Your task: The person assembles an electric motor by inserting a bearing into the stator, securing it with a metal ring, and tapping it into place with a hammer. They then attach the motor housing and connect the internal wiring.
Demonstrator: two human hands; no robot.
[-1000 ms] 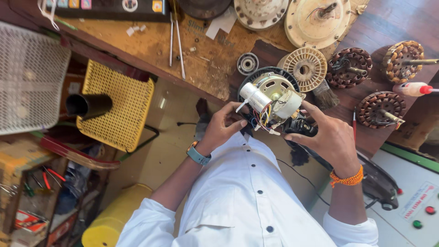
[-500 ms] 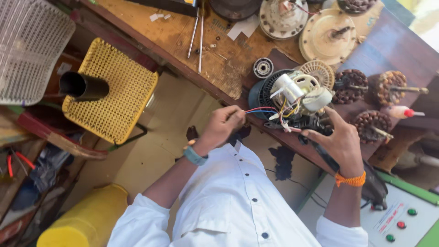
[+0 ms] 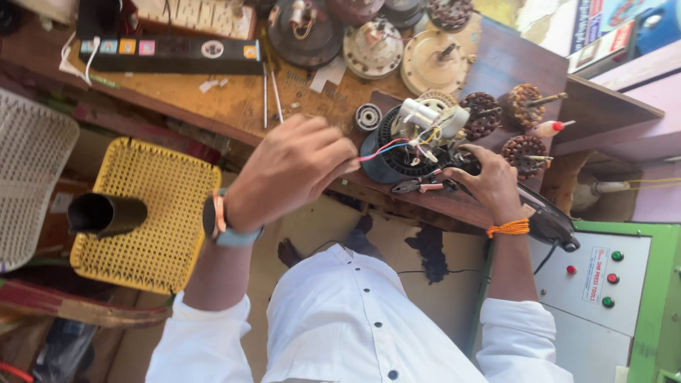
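Observation:
A black round fan motor (image 3: 389, 162) with a white cylindrical part (image 3: 418, 112) and loose coloured wires on top lies at the front edge of the wooden bench (image 3: 213, 99). My left hand (image 3: 291, 174), with a watch on its wrist, is raised to the left of the motor and pinches the red and blue wires (image 3: 383, 150) that run out of it. My right hand (image 3: 489, 183), with an orange thread on its wrist, rests against the motor's right side. A small red-handled tool (image 3: 425, 187) lies just under its fingers.
Copper-wound rotors (image 3: 525, 105) and round motor covers (image 3: 434, 69) crowd the back of the bench beside a black power strip (image 3: 170, 55). A yellow woven stool (image 3: 152, 213) with a black tube stands at the left, and a green control box (image 3: 603, 284) at the right.
My left hand has lifted off the motor and drawn left toward me, pulling the red and blue wires out taut. My right hand stays at the motor's right side.

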